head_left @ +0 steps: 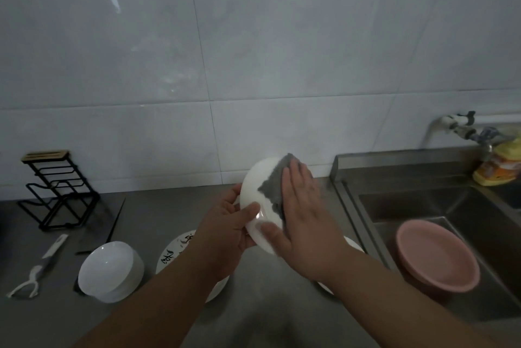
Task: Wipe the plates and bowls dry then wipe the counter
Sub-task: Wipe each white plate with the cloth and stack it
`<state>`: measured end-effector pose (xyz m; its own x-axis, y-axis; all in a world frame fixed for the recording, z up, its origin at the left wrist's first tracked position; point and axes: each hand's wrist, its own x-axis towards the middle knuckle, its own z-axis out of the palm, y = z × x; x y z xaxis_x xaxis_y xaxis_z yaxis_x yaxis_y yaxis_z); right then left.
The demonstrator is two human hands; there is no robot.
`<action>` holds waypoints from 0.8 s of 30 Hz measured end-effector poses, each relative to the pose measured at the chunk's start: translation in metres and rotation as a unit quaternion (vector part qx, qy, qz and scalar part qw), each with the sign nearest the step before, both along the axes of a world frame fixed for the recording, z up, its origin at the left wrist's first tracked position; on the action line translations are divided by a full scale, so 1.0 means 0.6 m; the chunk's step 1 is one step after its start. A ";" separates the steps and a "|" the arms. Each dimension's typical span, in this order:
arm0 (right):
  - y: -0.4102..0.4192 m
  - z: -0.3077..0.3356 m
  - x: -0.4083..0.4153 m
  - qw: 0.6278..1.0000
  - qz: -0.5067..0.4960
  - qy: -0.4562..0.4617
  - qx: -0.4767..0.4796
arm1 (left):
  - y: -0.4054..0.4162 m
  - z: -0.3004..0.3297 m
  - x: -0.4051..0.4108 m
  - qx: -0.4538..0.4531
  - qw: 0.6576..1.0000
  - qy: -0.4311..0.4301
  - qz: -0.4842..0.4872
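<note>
The left hand point(225, 223) grips the rim of a white ceramic dish point(260, 192), held tilted above the grey counter point(253, 305), while the flat right hand point(303, 206) presses a grey cloth point(275, 181) against it. Stacked white bowls point(111, 271) near left and a patterned plate point(174, 251) beneath the arms likely await wiping, as does the counter.

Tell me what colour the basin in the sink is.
Pink; the basin shows clearly in the head view.

White plate point(258, 192), grey cloth point(275, 181), pink basin point(439, 254), black rack point(56, 192) (another plate point(176, 249) bears black markings).
</note>
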<state>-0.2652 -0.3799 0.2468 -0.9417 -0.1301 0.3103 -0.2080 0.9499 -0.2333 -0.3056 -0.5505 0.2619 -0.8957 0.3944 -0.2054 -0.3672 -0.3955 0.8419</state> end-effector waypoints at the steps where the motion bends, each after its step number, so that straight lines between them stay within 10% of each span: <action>1: -0.007 0.001 0.004 0.999 0.032 0.013 -0.003 | 0.001 0.002 -0.002 0.003 1.000 0.006 0.002; 6: 0.023 -0.027 0.033 0.987 0.153 0.054 -0.015 | -0.017 0.006 -0.022 0.001 1.000 0.011 0.002; 13: 0.030 0.003 0.008 0.998 0.020 0.056 -0.027 | 0.002 0.002 -0.003 -0.002 0.999 0.019 -0.033; 18: 0.029 -0.017 0.036 0.985 0.160 0.065 -0.020 | -0.013 0.012 -0.024 0.005 0.999 0.030 -0.012; 24: 0.084 0.011 0.026 0.987 0.044 0.050 -0.150 | -0.021 0.014 -0.012 -0.007 0.998 0.037 -0.046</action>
<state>-0.2499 -0.3298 0.2534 -0.8937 -0.0995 0.4374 -0.3234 0.8186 -0.4746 -0.3130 -0.5629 0.2706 -0.8683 0.4739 -0.1466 -0.3388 -0.3506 0.8731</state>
